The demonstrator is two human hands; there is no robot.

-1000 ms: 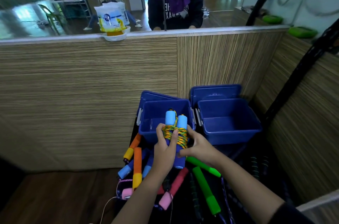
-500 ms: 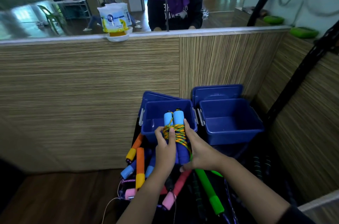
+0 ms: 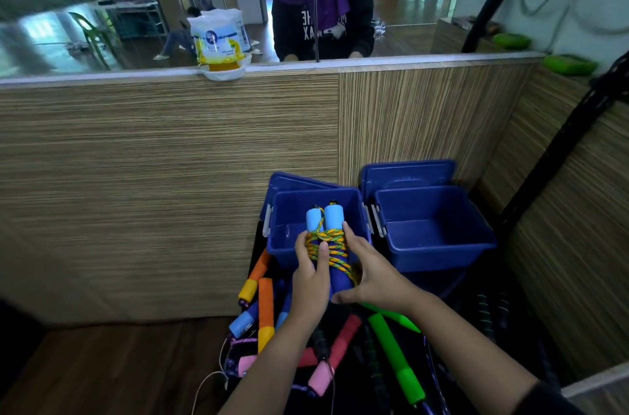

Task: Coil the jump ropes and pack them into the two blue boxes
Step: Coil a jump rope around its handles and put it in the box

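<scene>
Head view, single frame. Both hands hold one coiled jump rope [image 3: 328, 246] upright over the near rim of the left blue box [image 3: 354, 207].

Rope bundle: two foam handles side by side, light blue tops, dark blue lower parts. Yellow/green braided cord is wrapped several turns round the middle of both handles. Handle tops project above the box interior; handle bottoms sit in front of the box's near wall.

L hand [image 3: 311, 273]: fingers curled round the left side of the bundle, one finger lying across the cord wraps. Grip is closed on the bundle.

R hand [image 3: 369, 273]: cups the right side of the bundle, index finger extended up along the handle, thumb under the bottom end. Also holding the bundle; a cord tail runs down past the palm.

Right blue box [image 3: 435, 244]: just beside the left box, walls nearly touching, nothing visible inside. Behind each box a blue lid stands tilted vs. the wood-grain panel [image 3: 170, 176]; left lid [image 3: 289, 180], right lid [image 3: 408, 173].

Below the hands, a pile of loose ropes on a dark surface: orange/yellow handles [image 3: 265, 309], pink/red handles [image 3: 335, 356], green handles [image 3: 394, 356], dark-grip handles at far right (blurred).

Above the panel a mirror shows the person's reflection. A white tub w/ yellow label [image 3: 219, 43] sits on the ledge.
</scene>
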